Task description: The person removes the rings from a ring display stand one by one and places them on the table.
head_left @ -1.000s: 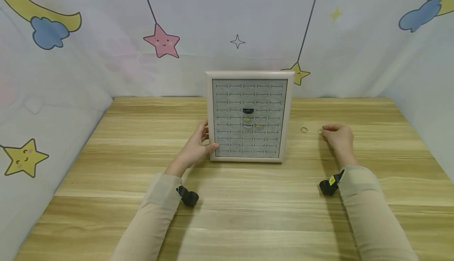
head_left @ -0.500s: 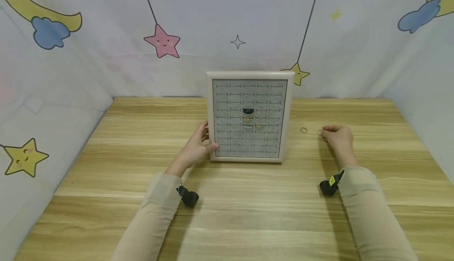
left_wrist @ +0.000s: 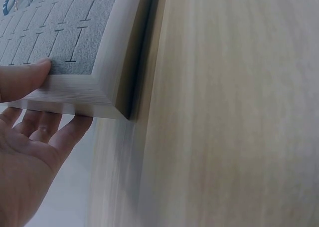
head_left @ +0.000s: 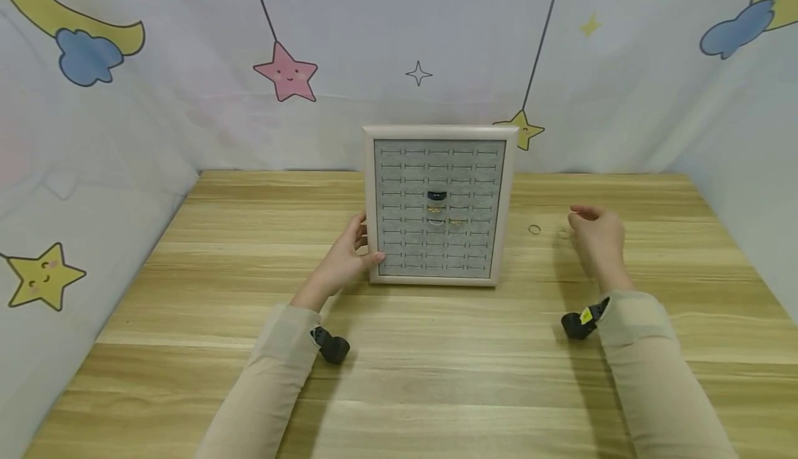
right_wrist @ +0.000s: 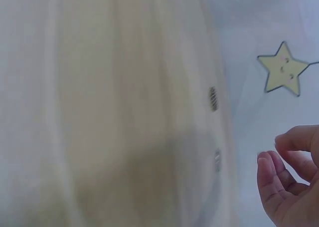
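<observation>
A ring display frame (head_left: pixel 501 237) with a pale border and grey slotted padding stands tilted back on the table. My left hand (head_left: pixel 339 259) grips its left edge, thumb (left_wrist: pixel 27 80) on the front and fingers behind. Several rings sit in the slots: a wide black ring (head_left: pixel 436 196), a gold one beneath it, a silver one lower, and another gold one beside that. My right hand (head_left: pixel 598 236) hovers above the table with its fingers loosely bent and a gap between thumb and forefinger. Just left of it lies a thin ring (head_left: pixel 563 234); a second ring (head_left: pixel 534 229) lies farther left.
The wood-grain table (head_left: pixel 436 376) runs back to a white cloth backdrop (head_left: pixel 349 43) printed with stars and clouds. Another cloth wall (head_left: pixel 760 189) borders the right side. Both wrists carry small black cameras.
My right hand has risen off the nearer ring and drawn slightly away to the right, its fingers parting. That ring stays on the table. My left hand and the frame have held still.
</observation>
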